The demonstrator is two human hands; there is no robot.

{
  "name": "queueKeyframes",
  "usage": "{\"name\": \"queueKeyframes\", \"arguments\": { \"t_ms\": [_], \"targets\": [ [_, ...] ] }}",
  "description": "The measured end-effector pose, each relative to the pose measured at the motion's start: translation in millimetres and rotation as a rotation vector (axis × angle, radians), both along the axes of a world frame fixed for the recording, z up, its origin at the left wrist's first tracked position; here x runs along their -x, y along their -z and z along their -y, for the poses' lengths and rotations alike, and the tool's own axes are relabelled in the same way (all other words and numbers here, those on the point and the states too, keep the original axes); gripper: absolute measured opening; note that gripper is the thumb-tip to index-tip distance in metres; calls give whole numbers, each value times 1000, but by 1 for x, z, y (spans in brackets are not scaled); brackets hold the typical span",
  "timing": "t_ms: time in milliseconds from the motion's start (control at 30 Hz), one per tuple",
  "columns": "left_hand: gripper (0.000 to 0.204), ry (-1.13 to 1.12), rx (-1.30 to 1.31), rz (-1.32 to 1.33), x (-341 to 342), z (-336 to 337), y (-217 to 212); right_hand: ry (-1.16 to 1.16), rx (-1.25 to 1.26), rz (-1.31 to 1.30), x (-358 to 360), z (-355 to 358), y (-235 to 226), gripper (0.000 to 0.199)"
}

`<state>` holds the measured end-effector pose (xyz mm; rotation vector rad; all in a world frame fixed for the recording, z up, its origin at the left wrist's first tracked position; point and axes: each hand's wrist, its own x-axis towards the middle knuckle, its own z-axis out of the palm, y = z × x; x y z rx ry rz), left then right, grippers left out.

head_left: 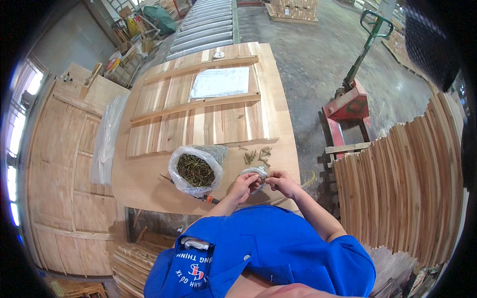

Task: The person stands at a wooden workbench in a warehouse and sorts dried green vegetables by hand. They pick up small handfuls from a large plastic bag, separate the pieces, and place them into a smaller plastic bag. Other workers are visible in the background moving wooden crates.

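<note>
Close in front of me, at the table's near edge, my left hand is closed on a small clear plastic bag. From the other side my right hand pinches at the bag's right edge, its fingertips close to the left ones. What lies inside the small bag is hard to make out. Just beyond the hands lie small loose piles of brass-coloured screws. To the left of my hands sits a big open plastic bag, filled with many such screws.
The plywood tabletop bears a slatted wood panel with two battens and a white sheet. An orange-and-black tool lies partly hidden near my left forearm. Stacked boards and a red pallet jack stand right; rollers lie beyond.
</note>
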<state>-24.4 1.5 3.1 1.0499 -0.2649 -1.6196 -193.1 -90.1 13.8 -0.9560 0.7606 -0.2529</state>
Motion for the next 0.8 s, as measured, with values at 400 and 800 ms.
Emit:
{"name": "queueKeyframes", "arguments": {
  "t_ms": [400, 800],
  "targets": [
    [8, 14, 15, -37, 3, 0, -9, 88, -53, 82, -10, -4, -9, 10],
    [8, 31, 7, -33, -1, 1, -16, 75, -45, 129, -8, -11, -11, 9]
  ]
}}
